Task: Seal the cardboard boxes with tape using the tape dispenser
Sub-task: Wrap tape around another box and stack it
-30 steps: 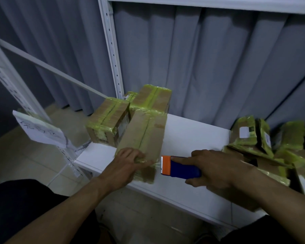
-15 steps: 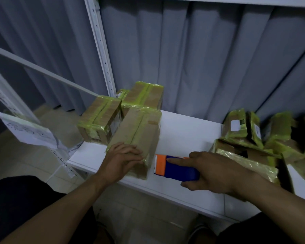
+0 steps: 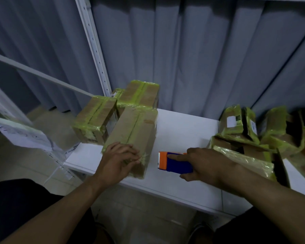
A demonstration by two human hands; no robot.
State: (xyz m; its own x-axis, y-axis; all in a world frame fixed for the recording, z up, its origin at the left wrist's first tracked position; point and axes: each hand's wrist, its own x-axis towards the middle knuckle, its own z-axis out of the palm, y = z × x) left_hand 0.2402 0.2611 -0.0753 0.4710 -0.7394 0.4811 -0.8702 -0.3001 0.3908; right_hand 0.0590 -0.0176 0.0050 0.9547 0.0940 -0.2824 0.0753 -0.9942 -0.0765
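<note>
A long cardboard box (image 3: 136, 131) with yellowish tape along its top seam lies on the white shelf (image 3: 180, 131). My left hand (image 3: 118, 159) rests on its near end, fingers pressing the tape down at the corner. Just right of the box, my right hand (image 3: 206, 164) grips the blue and orange tape dispenser (image 3: 173, 162), index finger stretched along its top, orange blade end toward the box. A small gap separates dispenser and box.
Two taped boxes (image 3: 95, 120) (image 3: 141, 94) stand behind the long one at the shelf's left. Several open, tape-covered boxes (image 3: 250, 138) crowd the right side. A white upright post (image 3: 93, 44) rises at back left, grey curtain behind. A paper sheet (image 3: 23, 134) hangs at left.
The view has shifted slightly. My left hand has slid its fingers toward the box's near right corner. The dispenser stays just right of the box in my right hand.
</note>
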